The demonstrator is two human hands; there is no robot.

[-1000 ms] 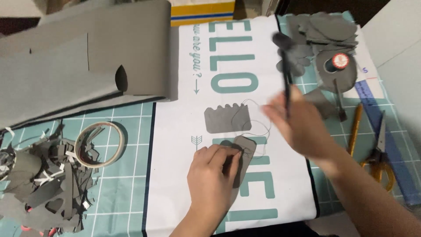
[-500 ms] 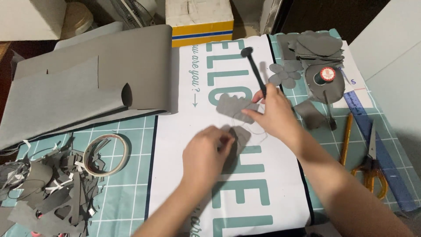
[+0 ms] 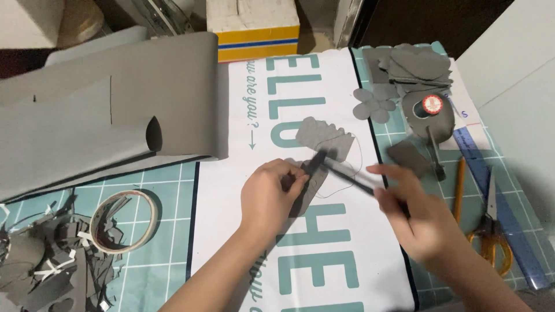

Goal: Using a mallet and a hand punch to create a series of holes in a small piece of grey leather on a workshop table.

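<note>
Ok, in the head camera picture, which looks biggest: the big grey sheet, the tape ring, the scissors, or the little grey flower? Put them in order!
1. Big grey sheet, by far the largest.
2. Tape ring and scissors look about alike; the scissors are longer but thinner, so no clear ranking.
3. Little grey flower, the smallest.

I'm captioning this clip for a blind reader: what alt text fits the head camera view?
Seen from above, a left hand pins a small grey foam piece on a white printed sheet while the right hand brings a thin black tool to it. Grey foam sheets, a tape roll, offcuts and scissors lie around.
</note>
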